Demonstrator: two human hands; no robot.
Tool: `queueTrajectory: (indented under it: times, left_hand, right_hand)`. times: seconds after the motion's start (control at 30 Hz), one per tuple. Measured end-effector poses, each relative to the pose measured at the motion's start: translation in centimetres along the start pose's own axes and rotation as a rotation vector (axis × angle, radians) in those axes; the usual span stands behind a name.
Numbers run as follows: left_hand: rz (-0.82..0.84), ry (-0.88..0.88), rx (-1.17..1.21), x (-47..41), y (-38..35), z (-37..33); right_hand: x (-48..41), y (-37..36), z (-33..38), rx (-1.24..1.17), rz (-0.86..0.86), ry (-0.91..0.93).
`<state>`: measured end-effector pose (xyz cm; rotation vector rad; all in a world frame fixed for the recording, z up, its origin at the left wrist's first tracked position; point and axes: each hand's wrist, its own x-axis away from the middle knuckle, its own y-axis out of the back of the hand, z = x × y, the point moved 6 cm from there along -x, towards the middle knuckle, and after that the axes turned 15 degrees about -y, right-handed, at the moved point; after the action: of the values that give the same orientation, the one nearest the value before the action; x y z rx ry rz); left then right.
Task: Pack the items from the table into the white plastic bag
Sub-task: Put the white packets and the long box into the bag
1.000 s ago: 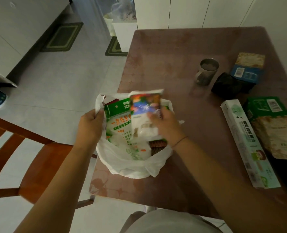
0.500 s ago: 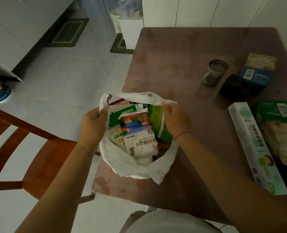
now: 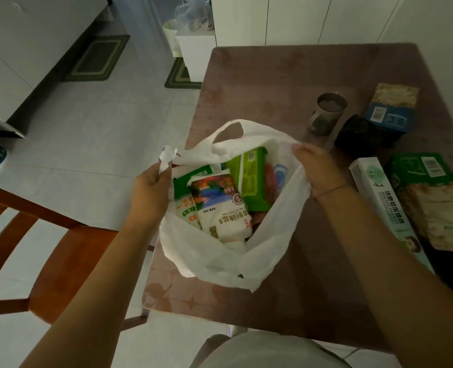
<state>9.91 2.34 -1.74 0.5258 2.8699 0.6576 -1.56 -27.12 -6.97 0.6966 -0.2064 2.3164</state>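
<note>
The white plastic bag (image 3: 220, 256) stands open at the table's left edge. My left hand (image 3: 151, 192) grips its left handle and my right hand (image 3: 317, 168) grips its right rim, spreading the mouth. Inside lie a white salt pouch (image 3: 220, 208) with a colourful picture, a green-and-white packet (image 3: 185, 187) behind it and a bright green pack (image 3: 249, 176). On the table to the right lie a long white box (image 3: 379, 197), a green noodle packet (image 3: 427, 189), a black bag (image 3: 360, 136) and a blue box (image 3: 391, 112).
A metal mug (image 3: 326, 112) stands on the brown table (image 3: 273, 73) behind the bag. A wooden chair (image 3: 34, 251) sits left of the table. Floor mats (image 3: 98, 57) and white cabinets lie farther back.
My right hand dropped the salt pouch into the bag, then moved to the bag's right rim and pulled it wide. The left hand kept its hold on the handle.
</note>
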Motion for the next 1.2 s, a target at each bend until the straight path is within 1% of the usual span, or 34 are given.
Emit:
queueTrajectory:
  times: [0.07, 0.17, 0.23, 0.3, 0.37, 0.43, 0.5, 0.53, 0.6, 0.63, 0.7, 0.73, 0.8, 0.87, 0.9, 0.93, 0.97, 1.0, 1.07, 1.13, 1.2]
  left_hand:
    - [0.019, -0.053, 0.088, -0.5, -0.9, -1.2]
    - [0.023, -0.11, 0.207, -1.3, -2.2, -2.7]
    - [0.042, -0.113, 0.262, -1.7, -3.4, -3.2]
    - [0.082, -0.088, 0.255, -2.1, -5.3, -3.1]
    - [0.133, -0.055, 0.199, -2.5, -7.4, -2.8]
    - [0.205, -0.05, 0.039, -3.0, -8.9, -2.6]
    - [0.249, -0.1, -0.108, -3.7, -9.2, -3.6]
    - [0.254, -0.133, -0.134, -4.3, -9.2, -4.5]
    - [0.274, -0.215, -0.187, -6.0, -9.2, -6.4]
    - [0.306, -0.258, -0.264, -7.1, -9.6, -7.3]
    - [0.432, -0.323, -0.472, -8.9, -11.7, -8.8]
    - [0.527, -0.328, -0.573, -9.6, -13.3, -9.2]
    - [0.771, -0.31, -0.758, -10.2, -16.8, -9.3]
    - [1.001, -0.279, -0.916, -10.1, -19.7, -8.7]
    - [1.068, -0.274, -0.994, -10.0, -20.7, -8.1]
    - [1.089, -0.3, -1.069, -10.1, -21.6, -7.7]
    - [1.059, -0.353, -1.124, -10.3, -22.3, -7.7]
    - [0.974, -0.427, -1.135, -10.8, -22.6, -8.1]
    - [0.734, -0.536, -1.054, -12.2, -22.4, -9.8]
    - [0.559, -0.553, -0.953, -14.2, -20.9, -10.8]
    - [0.452, -0.478, -0.85, -15.9, -19.2, -10.8]
  right_hand:
    - [2.3, 1.0, 3.2, -0.045, 0.096, 0.117]
    - [4.6, 2.1, 5.5, -0.114, 0.151, 0.185]
    - [5.1, 3.3, 5.2, -0.152, 0.131, 0.174]
    - [4.9, 4.8, 3.7, -0.174, 0.075, 0.11]
    - [4.3, 6.5, 1.6, -0.208, -0.002, 0.018]
    - [3.8, 8.0, 0.4, -0.25, -0.043, -0.013]
    - [3.5, 8.8, 0.3, -0.249, -0.032, 0.01]
    - [3.3, 9.2, 0.4, -0.241, -0.028, 0.023]
    - [2.9, 10.0, 0.7, -0.175, -0.071, 0.047]
    - [2.8, 10.4, 0.7, -0.133, -0.114, 0.057]
    - [2.9, 11.4, 0.6, -0.058, -0.207, 0.065]
    - [3.2, 11.9, 0.3, -0.018, -0.239, 0.059]
    - [3.9, 12.6, -0.8, 0.084, -0.267, 0.018]
    - [4.9, 12.8, -2.2, 0.189, -0.252, -0.04]
    - [5.3, 12.6, -2.7, 0.262, -0.212, -0.055]
    - [5.7, 12.2, -3.3, 0.352, -0.161, -0.055]
    - [6.0, 11.7, -3.9, 0.445, -0.122, -0.056]
    - [6.2, 11.4, -4.4, 0.515, -0.112, -0.063]
    - [6.5, 11.1, -4.5, 0.54, -0.127, -0.059]
    - [7.0, 10.5, -3.3, 0.434, -0.094, -0.014]
    - [7.7, 9.7, -2.0, 0.219, 0.007, -0.005]
